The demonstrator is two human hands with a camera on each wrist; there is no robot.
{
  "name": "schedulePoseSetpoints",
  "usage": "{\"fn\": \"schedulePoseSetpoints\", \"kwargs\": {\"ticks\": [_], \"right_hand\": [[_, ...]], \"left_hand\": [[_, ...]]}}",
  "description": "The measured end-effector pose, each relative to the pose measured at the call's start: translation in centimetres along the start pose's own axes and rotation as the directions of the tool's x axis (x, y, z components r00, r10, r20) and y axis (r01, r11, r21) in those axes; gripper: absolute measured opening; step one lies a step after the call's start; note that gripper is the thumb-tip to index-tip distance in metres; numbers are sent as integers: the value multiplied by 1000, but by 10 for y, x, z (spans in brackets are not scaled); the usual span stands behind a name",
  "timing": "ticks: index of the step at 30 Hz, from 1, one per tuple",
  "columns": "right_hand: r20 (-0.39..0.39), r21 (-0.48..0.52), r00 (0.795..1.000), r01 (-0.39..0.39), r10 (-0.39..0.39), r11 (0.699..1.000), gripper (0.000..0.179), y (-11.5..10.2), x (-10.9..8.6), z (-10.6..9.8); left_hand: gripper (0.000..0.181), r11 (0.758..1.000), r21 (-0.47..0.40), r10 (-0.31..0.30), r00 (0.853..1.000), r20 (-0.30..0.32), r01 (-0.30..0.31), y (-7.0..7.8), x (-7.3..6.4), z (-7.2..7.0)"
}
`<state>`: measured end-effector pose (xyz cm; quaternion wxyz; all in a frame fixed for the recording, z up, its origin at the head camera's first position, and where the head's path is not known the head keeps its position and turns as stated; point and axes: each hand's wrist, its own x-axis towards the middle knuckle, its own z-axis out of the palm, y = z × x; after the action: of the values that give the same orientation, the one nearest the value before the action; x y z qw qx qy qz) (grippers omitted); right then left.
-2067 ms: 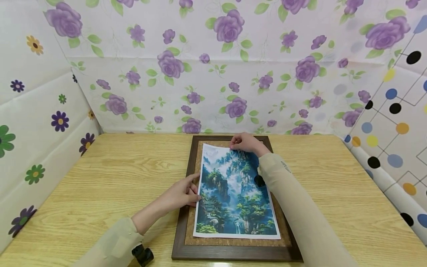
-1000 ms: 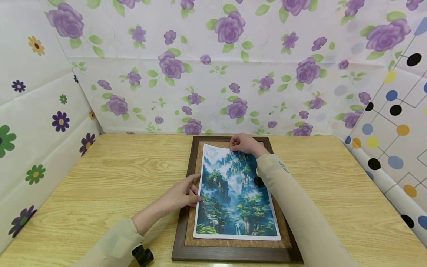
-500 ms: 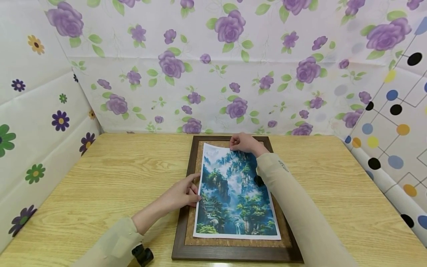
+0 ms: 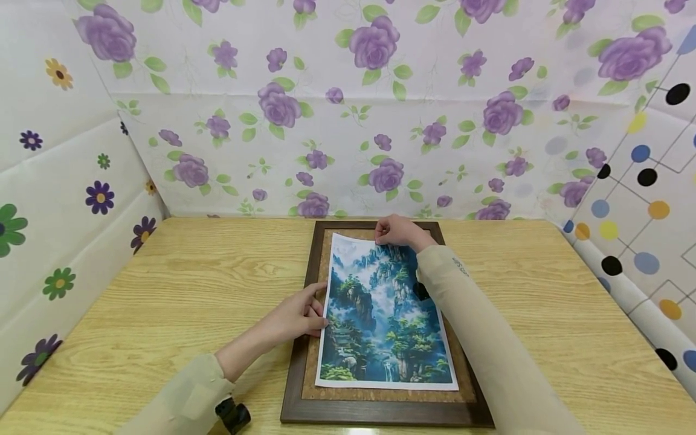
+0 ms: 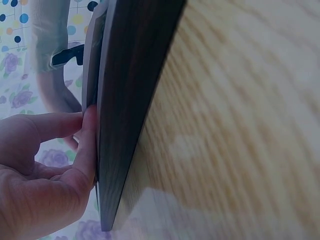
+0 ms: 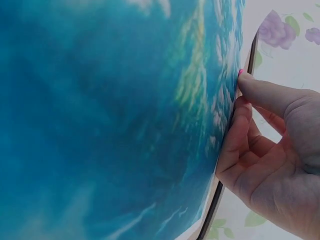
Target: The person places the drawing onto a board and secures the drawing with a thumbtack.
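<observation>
A printed landscape picture [image 4: 375, 320], with blue mountains, green trees and a white border, lies on a cork board [image 4: 380, 394] in a dark brown frame. My left hand [image 4: 293, 315] holds the print's left edge, thumb on top. My right hand [image 4: 401, 231] is at the top edge, its thumb and fingers pinching a small pink push pin [image 6: 241, 72]. Only a bit of the pin shows by the thumb tip; its point is hidden. In the left wrist view, my left fingers [image 5: 89, 145] are close against the frame's side [image 5: 127, 75].
The framed board rests on a wood-grain table [image 4: 190, 278], reaching nearly to its back edge. A floral sheet [image 4: 337, 121] hangs behind. Patterned sheets stand at the left [image 4: 60, 199] and right [image 4: 631, 229]. A black wrist camera [image 4: 234, 415] sits on my left sleeve.
Both hands stay in the same places on the print. My right wrist and sleeve have shifted very slightly; the print and board have not visibly moved.
</observation>
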<state>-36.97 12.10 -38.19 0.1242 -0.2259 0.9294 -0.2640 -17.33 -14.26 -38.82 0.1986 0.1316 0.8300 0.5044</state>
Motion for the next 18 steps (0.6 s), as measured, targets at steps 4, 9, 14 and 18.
{"fn": "schedulePoseSetpoints", "kwargs": {"ticks": [4,9,14,18], "right_hand": [[18,19,999,-31,30,999,8,-3,0,-1],[66,104,995,-85,78,991,8,-8,1,-5],[102,160,991,-107,92,981,7,-9,2,-8],[120,135,991,-70,54,988,6,-6,5,-9]], "left_hand": [[77,1000,-7,3,1000,6,-3,0,0,0],[77,1000,-6,6,1000,8,-6,0,-1,0],[77,1000,-8,10,1000,16,-10,0,0,0],[77,1000,-9,10,1000,19,-10,-1,1,0]]}}
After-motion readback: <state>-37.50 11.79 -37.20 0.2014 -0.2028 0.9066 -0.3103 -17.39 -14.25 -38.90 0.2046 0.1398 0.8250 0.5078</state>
